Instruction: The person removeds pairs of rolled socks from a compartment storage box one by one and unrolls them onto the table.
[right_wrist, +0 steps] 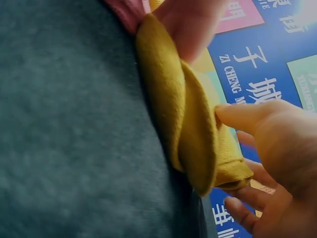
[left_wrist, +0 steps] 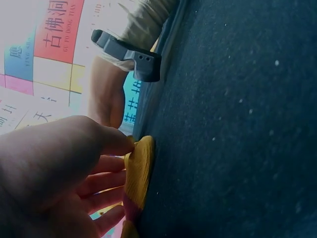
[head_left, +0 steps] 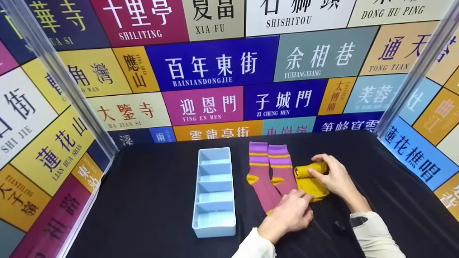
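Observation:
Beside the blue bin lies a pair of pink-and-purple striped socks (head_left: 263,179) with mustard heels and toes. To their right is a folded mustard sock bundle (head_left: 312,188), its far end rolled over. My right hand (head_left: 339,179) grips that rolled part, thumb on the near side and fingers beyond it; the right wrist view shows the bundle's layered folds (right_wrist: 198,129). My left hand (head_left: 292,211) rests over the toe end of the striped socks, fingertips reaching the mustard bundle's near edge. In the left wrist view, its thumb touches a mustard toe (left_wrist: 141,171), fingers loosely extended.
A light blue bin (head_left: 215,222) with several compartments stands left of the socks on the black cloth (head_left: 150,200). Panels printed with place names (head_left: 211,68) enclose the back and sides, with clear corner posts (head_left: 68,79). A dark band (head_left: 358,221) circles the right wrist.

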`<state>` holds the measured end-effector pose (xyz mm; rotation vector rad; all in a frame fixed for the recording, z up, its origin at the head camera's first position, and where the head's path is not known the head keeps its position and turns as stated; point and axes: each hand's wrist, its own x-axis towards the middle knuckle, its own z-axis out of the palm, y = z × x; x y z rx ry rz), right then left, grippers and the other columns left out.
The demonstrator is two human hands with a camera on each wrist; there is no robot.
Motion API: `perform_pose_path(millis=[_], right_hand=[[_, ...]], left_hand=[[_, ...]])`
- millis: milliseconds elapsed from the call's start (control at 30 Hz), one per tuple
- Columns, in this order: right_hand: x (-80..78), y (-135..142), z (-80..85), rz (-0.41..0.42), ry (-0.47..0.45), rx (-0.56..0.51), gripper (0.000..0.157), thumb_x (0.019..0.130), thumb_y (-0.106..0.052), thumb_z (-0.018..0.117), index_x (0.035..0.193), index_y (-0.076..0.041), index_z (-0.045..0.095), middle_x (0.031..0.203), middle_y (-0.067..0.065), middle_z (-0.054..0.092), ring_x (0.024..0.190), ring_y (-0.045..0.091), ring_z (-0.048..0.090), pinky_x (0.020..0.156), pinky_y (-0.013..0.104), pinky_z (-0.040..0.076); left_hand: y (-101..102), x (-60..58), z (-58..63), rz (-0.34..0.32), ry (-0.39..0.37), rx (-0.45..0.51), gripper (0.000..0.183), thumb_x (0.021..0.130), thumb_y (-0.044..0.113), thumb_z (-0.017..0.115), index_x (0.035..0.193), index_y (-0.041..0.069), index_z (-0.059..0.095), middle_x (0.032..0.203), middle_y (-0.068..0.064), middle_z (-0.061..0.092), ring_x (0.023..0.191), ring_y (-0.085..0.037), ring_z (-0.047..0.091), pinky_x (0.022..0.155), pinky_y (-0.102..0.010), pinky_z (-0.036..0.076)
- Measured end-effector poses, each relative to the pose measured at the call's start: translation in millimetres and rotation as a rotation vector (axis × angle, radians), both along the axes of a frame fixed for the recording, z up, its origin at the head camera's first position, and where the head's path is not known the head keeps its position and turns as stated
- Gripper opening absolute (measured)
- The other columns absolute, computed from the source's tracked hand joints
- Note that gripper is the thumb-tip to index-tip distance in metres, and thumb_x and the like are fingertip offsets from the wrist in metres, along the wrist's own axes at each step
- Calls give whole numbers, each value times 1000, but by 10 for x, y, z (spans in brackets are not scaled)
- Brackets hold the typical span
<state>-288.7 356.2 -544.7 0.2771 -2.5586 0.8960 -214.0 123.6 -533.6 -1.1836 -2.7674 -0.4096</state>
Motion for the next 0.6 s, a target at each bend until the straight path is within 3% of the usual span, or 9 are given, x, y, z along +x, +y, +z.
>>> perform_pose_path(millis=[100, 167, 267, 367, 433, 600], right_hand=[[-11, -17, -14, 10, 33, 13, 21, 95, -21, 85, 111, -10, 78, 122, 18, 74, 113, 38, 68, 100, 47, 49], [-6, -27, -21, 22, 21, 38, 19, 96, -22, 83, 111, -10, 80, 131, 21, 72, 123, 45, 66, 106, 60, 46], [6, -38, -37, 41, -41, 85, 31, 97, -27, 82, 122, -8, 79, 151, 25, 62, 144, 51, 51, 110, 76, 34], [18, -55, -50, 57, -83, 123, 43, 94, -24, 83, 132, -5, 75, 160, 25, 54, 154, 52, 39, 109, 77, 28], [14, -64, -61, 54, -82, 133, 46, 92, -21, 84, 134, -4, 74, 156, 23, 59, 151, 50, 45, 108, 72, 29], [-18, -72, -70, 7, -2, 91, 55, 91, -19, 87, 140, -7, 66, 131, 18, 75, 122, 44, 69, 98, 63, 37]], left_hand=[[17, 18, 0, -6, 5, -3, 40, 101, 39, 69, 136, 20, 69, 128, 7, 68, 122, -12, 62, 103, -29, 54], [27, 26, 5, -9, 8, -15, 37, 101, 39, 69, 134, 21, 69, 126, 8, 67, 120, -11, 62, 101, -29, 54], [34, 35, 17, -14, 10, -35, 34, 101, 40, 69, 130, 22, 69, 124, 9, 67, 118, -11, 61, 99, -28, 54], [32, 42, 28, -22, 16, -46, 32, 101, 40, 69, 127, 22, 69, 122, 9, 66, 117, -11, 61, 98, -28, 54], [25, 45, 31, -27, 27, -47, 31, 100, 39, 69, 126, 22, 70, 120, 9, 66, 115, -11, 62, 97, -27, 54], [10, 46, 36, -42, 51, -38, 26, 100, 38, 71, 121, 22, 72, 112, 9, 67, 108, -11, 63, 92, -26, 54]])
